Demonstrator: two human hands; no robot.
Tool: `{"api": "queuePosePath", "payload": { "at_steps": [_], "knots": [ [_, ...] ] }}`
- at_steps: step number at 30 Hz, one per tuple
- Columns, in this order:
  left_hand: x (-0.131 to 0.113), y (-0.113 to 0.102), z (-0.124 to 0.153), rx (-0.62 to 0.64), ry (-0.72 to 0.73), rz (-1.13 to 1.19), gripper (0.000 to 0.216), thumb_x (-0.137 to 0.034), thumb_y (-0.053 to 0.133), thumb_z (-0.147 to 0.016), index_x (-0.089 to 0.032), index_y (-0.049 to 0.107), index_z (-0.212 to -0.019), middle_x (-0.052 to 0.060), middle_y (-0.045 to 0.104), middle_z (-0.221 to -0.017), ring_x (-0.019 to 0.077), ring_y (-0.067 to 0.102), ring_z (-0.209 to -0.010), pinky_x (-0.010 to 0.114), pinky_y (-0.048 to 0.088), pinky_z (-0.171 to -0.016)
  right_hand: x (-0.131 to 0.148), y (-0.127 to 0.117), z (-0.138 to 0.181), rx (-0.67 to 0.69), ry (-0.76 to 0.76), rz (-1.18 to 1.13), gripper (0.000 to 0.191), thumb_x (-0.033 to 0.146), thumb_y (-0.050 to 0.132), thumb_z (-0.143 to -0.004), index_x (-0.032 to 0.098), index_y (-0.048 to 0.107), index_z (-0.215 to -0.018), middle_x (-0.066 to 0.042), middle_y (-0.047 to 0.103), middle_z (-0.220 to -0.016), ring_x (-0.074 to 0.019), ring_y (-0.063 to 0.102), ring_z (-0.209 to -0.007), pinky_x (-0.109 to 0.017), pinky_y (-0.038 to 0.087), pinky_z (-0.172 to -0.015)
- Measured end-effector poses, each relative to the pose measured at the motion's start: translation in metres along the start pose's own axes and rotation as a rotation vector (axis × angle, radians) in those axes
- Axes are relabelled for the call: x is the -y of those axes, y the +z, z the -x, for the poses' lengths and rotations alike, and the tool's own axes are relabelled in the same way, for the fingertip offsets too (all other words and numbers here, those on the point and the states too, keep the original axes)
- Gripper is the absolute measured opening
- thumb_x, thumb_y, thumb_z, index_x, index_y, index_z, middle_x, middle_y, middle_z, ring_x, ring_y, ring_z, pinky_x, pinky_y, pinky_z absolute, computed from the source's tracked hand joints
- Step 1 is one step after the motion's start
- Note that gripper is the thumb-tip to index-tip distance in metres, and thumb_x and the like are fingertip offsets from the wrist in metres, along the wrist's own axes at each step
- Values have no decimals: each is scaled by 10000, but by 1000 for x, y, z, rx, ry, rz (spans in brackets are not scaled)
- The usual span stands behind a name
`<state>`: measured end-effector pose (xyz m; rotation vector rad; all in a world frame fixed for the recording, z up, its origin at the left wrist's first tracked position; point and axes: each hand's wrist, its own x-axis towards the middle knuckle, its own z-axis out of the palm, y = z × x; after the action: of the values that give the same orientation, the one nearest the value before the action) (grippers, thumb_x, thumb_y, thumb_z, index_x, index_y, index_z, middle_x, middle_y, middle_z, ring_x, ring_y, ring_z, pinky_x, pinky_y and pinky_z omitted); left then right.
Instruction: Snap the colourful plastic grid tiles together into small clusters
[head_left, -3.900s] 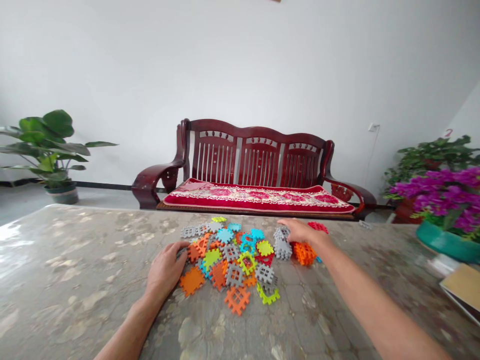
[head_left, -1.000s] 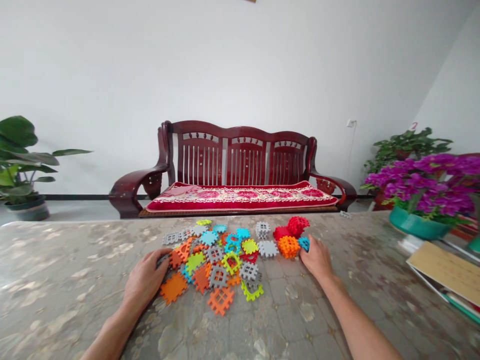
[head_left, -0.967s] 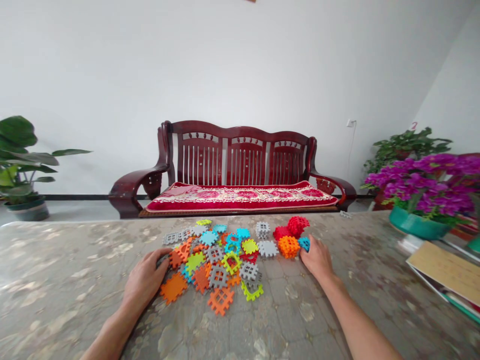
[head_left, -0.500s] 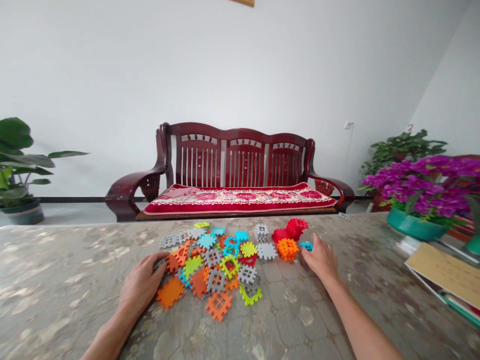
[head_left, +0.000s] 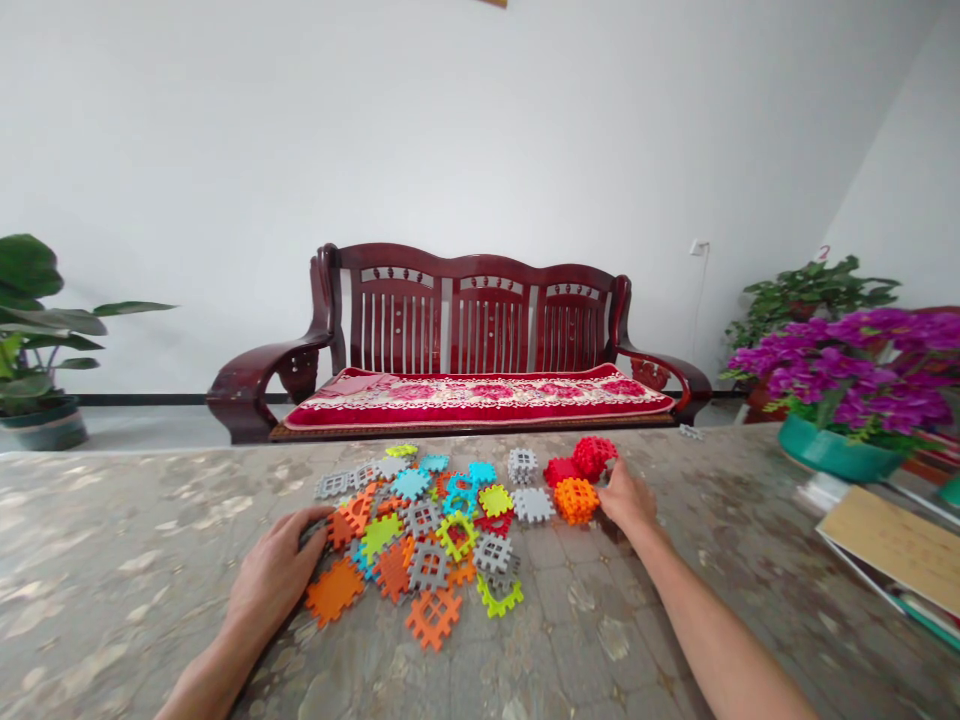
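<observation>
A heap of flat interlocking plastic tiles in orange, grey, blue, lime and red lies on the marbled table. My left hand rests palm down at the heap's left edge, fingers curled over a grey tile. My right hand sits at the heap's right edge, fingers bent against an orange block of joined tiles. A red block and a grey block stand just behind. The blue tile that was beside the right hand is hidden.
A purple-flowered plant in a teal bowl and a stack of books sit at the table's right. A dark red wooden bench with a red cushion stands behind the table. Potted plants stand at far left and far right.
My right hand drew back from the grey and orange blocks to the heap's right edge, then slid forward over the blue tile against the orange block. The left hand stayed put.
</observation>
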<state>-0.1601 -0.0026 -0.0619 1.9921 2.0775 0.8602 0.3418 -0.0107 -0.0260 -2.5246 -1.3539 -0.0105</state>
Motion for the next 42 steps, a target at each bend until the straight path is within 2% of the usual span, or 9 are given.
{"api": "queuePosePath", "payload": {
  "at_steps": [4,12,17,22,30,42],
  "knots": [
    [3,2,-1,-11,19,17,404,-435,430,-836,-253,680,-1096,60,691,-1154,228,653,-1002,311,492,-922,7,1,-1,-57,46,6,848,487,633,-753,112,304,-1439,-180,697,-1043,-342,633,-1049,-462,466,-901],
    [4,2,-1,-11,14,18,406,-440,443,-821,-256,683,-1092,59,690,-1151,237,651,-1010,322,493,-924,11,5,0,-106,42,19,912,489,633,-761,68,239,-1468,-181,696,-1036,-330,623,-1044,-448,470,-905],
    [2,0,-1,19,-11,29,425,-447,428,-820,-248,674,-1105,64,678,-1174,244,636,-1048,334,473,-960,15,7,4,-139,5,50,852,450,623,-781,70,262,-1452,-186,691,-1040,-325,613,-1065,-433,465,-897],
    [0,-1,0,34,-27,25,432,-447,420,-819,-253,666,-1116,63,669,-1192,244,630,-1063,335,466,-970,17,6,4,-145,31,22,866,478,632,-774,60,272,-1442,-199,688,-1040,-337,610,-1070,-447,464,-896],
    [1,0,0,24,-15,34,439,-452,418,-818,-245,666,-1115,74,668,-1191,249,638,-1046,349,474,-960,17,7,0,-122,34,7,681,486,615,-762,102,450,-1301,-175,694,-1005,-347,609,-1071,-450,463,-897],
    [5,2,-1,-15,14,23,420,-450,432,-830,-249,682,-1100,67,686,-1166,239,649,-1019,335,492,-932,-1,-2,-1,-104,92,-18,705,495,597,-741,107,444,-1309,-195,689,-1040,-359,600,-1099,-481,454,-922]
  ]
}}
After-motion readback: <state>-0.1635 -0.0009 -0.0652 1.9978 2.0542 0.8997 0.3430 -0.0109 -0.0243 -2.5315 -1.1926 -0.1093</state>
